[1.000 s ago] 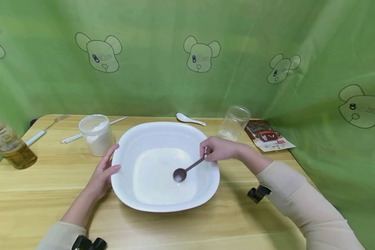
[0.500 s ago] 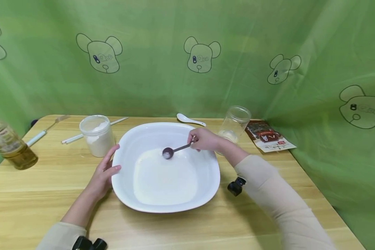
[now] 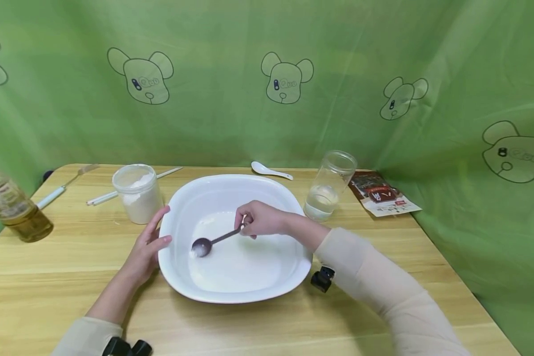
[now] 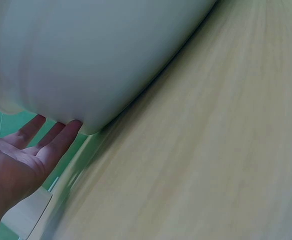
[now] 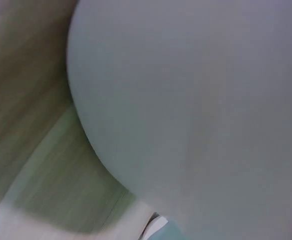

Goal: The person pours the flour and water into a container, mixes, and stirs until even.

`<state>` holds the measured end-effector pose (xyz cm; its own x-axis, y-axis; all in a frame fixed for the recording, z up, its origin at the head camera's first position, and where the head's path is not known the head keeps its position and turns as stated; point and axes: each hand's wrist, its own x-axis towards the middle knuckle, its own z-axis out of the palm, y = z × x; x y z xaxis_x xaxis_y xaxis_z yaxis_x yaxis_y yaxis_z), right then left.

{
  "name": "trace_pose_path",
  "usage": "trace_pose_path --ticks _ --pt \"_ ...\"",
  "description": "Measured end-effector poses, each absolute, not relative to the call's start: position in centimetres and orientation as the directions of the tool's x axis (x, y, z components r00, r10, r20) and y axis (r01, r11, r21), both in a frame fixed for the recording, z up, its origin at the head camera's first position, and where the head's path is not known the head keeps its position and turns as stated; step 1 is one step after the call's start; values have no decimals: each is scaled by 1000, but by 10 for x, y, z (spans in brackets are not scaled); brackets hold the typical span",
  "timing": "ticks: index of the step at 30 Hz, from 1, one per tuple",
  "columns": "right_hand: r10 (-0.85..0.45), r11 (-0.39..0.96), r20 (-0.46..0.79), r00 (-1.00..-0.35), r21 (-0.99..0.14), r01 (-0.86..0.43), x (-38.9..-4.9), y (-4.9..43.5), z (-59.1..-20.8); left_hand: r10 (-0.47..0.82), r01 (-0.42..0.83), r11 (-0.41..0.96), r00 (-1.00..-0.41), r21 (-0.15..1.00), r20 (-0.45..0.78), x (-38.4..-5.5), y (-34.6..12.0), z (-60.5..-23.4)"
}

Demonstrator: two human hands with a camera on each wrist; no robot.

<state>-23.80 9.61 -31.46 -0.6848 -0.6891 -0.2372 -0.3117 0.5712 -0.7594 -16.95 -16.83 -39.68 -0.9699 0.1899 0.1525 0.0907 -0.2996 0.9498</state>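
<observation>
In the head view, a white oval basin (image 3: 253, 289) stands on the table with a white layer over its floor. My right hand (image 3: 263, 218) is over the basin and pinches the handle of a dark brown round-bowled spoon (image 3: 202, 246). The spoon's bowl is low in the basin's left half, with white material in it. My left hand (image 3: 144, 249) rests against the basin's left side, thumb and forefinger at the rim. In the left wrist view, its spread, nearly straight fingers (image 4: 60, 142) touch the outer wall. The right wrist view shows mostly the basin's outer wall (image 5: 186, 100), hiding hand and spoon.
A jar of white powder (image 3: 139, 198) stands behind my left hand, beside white sticks (image 3: 104, 197). Farther left are a brush (image 3: 53, 195) and an amber-liquid bottle (image 3: 18, 212). Behind and right are a white spoon (image 3: 269, 170), a glass jar with clear liquid (image 3: 322, 198) and a packet (image 3: 378, 193).
My right hand has moved the brown spoon from the basin's right half to the back, then left and forward to the left half. The left hand and basin have stayed put.
</observation>
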Motion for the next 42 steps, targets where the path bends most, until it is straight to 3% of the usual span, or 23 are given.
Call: trace_pose_path --ticks 6,10,22,28,34,42 --pt "-738 585 -300 -605 -731 -351 -227 118 -305 193 77 -291 -971 954 138 -170 -169 -398" --pt "-737 604 -322 -595 -708 -366 -227 142 -294 195 76 -293 -971 953 137 -171 -169 -398" --pt "-560 730 -213 -801 -584 -355 -249 173 -282 196 70 -291 -972 954 131 -170 -170 -397" --pt "-511 726 -164 -844 -609 -321 -264 153 -294 193 74 -292 -972 953 135 -170 -169 -399" --pt "-577 660 -165 -800 -671 -338 -264 125 -308 191 72 -291 -973 954 131 -170 -168 -398" --pt "-717 556 -242 -654 -765 -326 -244 107 -317 190 76 -289 -972 954 135 -169 -168 -397"
